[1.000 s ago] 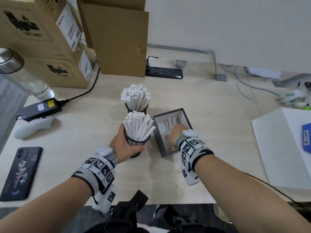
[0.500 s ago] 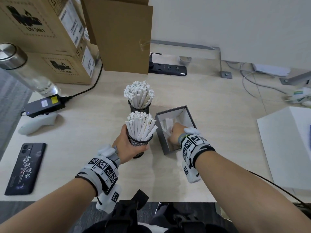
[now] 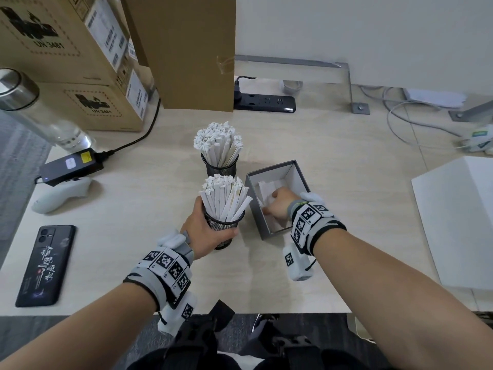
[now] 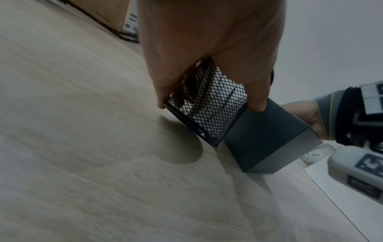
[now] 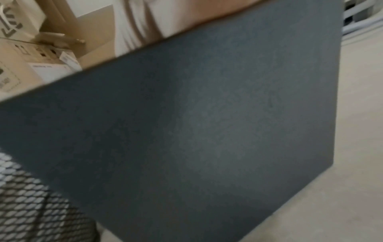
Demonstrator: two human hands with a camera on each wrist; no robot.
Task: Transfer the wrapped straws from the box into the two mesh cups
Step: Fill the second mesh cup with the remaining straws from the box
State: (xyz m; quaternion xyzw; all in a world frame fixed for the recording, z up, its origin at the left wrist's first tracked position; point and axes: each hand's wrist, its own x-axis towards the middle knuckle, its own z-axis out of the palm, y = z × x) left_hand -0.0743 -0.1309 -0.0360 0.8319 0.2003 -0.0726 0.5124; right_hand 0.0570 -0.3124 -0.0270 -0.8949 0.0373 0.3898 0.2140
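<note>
Straws, white paper-wrapped, crimped tops, crowd both mesh cups.
Left hand [image 3: 205, 231] wraps near cup [image 3: 223, 228]; right hand [image 3: 277, 206] inside grey box [image 3: 277, 233], grip unclear.

Dark grey box wall [image 5: 207, 131] close up (blurred), mesh cup [image 5: 31, 204] lower left

Box [image 3: 277, 166] mouth is mostly filled by the right hand [image 3: 278, 208] — little room left inside. Near mesh cup [image 3: 222, 228] sits just left of the box, far mesh cup [image 3: 220, 166] behind it — both packed with straws [image 3: 224, 197]. Bare table [image 3: 346, 169] right of the box.
</note>
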